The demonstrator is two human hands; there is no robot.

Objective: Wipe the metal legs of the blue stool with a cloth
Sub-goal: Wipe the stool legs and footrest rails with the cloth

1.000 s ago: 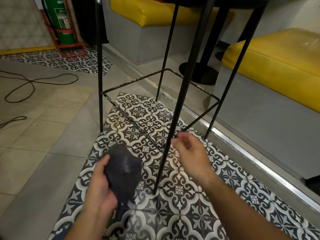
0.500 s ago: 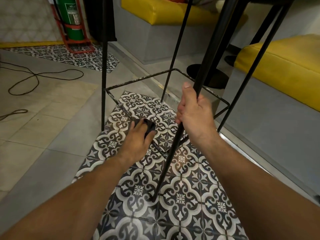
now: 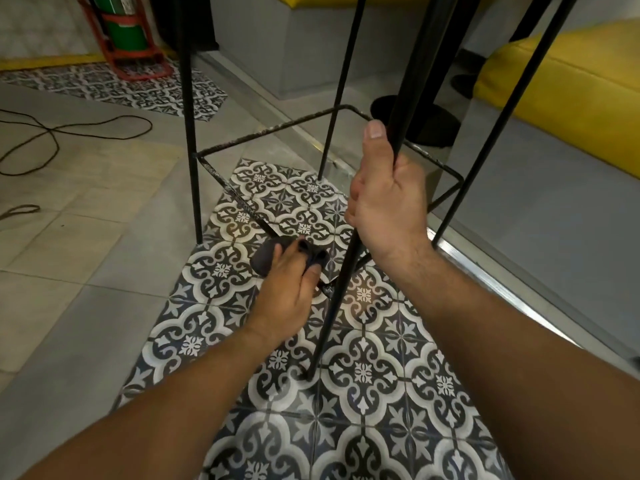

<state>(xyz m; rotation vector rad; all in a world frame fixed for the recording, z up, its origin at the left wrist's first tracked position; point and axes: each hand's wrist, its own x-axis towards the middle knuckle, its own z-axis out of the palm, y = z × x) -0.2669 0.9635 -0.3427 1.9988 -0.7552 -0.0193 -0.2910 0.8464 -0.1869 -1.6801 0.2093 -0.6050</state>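
- The step in hand is judged to be the wiping of the lower frame. A dark cloth [image 3: 266, 254] is bunched in the left hand [image 3: 287, 296], just below the centre of the frame, and held at the footrest rail [image 3: 277, 129] close to where it meets the near leg [image 3: 327, 323].
- The left hand's fingers are curled round the cloth. Whether the cloth is wrapped round the rail or only pressed on it is hidden by the hand; it is perhaps only pressed.
- The right hand [image 3: 384, 209] is clamped round the near leg higher up, right of centre, with the thumb laid upward along the rod.
- The stool fills the upper half of the frame; its seat is out of view.
- For the next move, a firm pinch and a slide along the rail or up the leg are called for, with the stool steadied by the right hand.
- The legs are thin, round, black-painted rods. The rail's paint is chipped and rough, so the soft, limp cloth may be snagged. The tiled floor [image 3: 381, 393] is patterned and smooth.
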